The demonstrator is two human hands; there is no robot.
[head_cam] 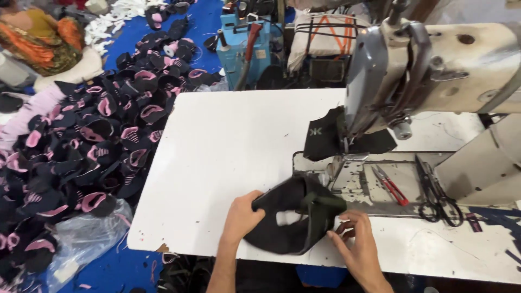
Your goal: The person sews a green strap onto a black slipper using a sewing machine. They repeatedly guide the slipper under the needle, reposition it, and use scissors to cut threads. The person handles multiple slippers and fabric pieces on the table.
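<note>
Head view: both forearms come up from the near edge of the white surface. The left hand has its grip closed on the left rim of a black fabric shoe upper. The right hand pinches its right end, fingers curled. The soft, curved piece lies near the near edge, long axis left to right, beside red snips and black scissors.

Sewing machine needle hidden; arm cut off right.
</note>
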